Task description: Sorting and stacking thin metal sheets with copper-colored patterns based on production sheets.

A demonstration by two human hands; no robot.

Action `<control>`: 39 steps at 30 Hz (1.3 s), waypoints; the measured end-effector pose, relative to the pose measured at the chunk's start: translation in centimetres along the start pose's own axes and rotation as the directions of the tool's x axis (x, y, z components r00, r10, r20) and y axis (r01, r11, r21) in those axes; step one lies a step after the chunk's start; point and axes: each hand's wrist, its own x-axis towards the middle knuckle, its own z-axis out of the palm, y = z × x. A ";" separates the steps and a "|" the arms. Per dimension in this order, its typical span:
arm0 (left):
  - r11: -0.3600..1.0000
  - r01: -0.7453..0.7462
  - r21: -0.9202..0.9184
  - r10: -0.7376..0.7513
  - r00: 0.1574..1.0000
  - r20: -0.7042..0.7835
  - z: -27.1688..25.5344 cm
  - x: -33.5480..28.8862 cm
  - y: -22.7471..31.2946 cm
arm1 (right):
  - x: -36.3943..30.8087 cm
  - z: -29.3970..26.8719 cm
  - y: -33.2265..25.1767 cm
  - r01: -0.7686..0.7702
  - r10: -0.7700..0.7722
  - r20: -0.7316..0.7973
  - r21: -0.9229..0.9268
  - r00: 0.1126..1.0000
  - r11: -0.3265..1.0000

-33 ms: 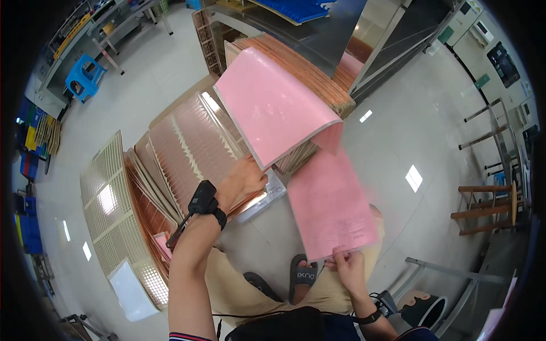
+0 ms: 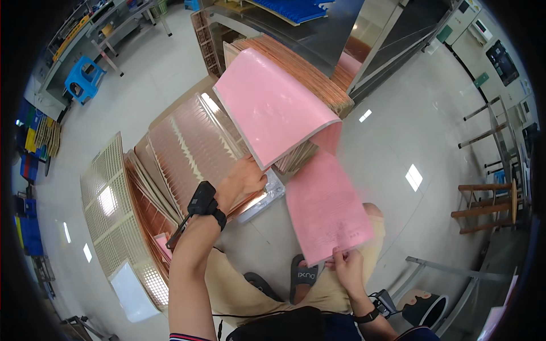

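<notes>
My right hand (image 2: 348,268) pinches the lower edge of a thin pink sheet (image 2: 327,202), which hangs down over my knee. Its upper end meets the folded-over end of a larger glossy pink sheet (image 2: 273,102) with a pale border; whether the two are one piece I cannot tell. That glossy part lies over a thick stack of copper-edged sheets (image 2: 307,68). My left hand (image 2: 243,179) is closed, fingers curled, on a lower pile of brownish, copper-coloured sheets (image 2: 190,145), just beside the glossy sheet's near corner. What its fingers hold is hidden.
A perforated cream panel (image 2: 108,187) leans at the left, with a white sheet (image 2: 133,292) against it. A metal cabinet (image 2: 284,28) stands behind the stack. At the right are a wooden stool (image 2: 486,207), a metal frame (image 2: 455,270) and a round bin (image 2: 424,307).
The hanging pink sheet has shifted slightly left at its lower end, uncovering more of my knee. My left hand has stayed in place; the right hand has barely moved.
</notes>
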 end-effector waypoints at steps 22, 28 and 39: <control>0.997 -0.017 0.080 0.004 0.987 0.158 -0.1 -1.8 -0.6 | -1.3 3.3 2.7 -0.129 0.140 0.029 0.603 0.990 0.787; 0.990 -0.082 0.114 0.082 0.997 0.009 0.2 -1.7 -0.8 | 1.5 10.1 2.8 -0.266 0.246 0.133 0.702 0.960 0.661; 0.994 -0.009 0.112 0.008 1.000 0.017 -2.2 -2.5 0.3 | 2.2 11.5 5.8 -0.511 0.437 0.319 0.733 0.841 0.450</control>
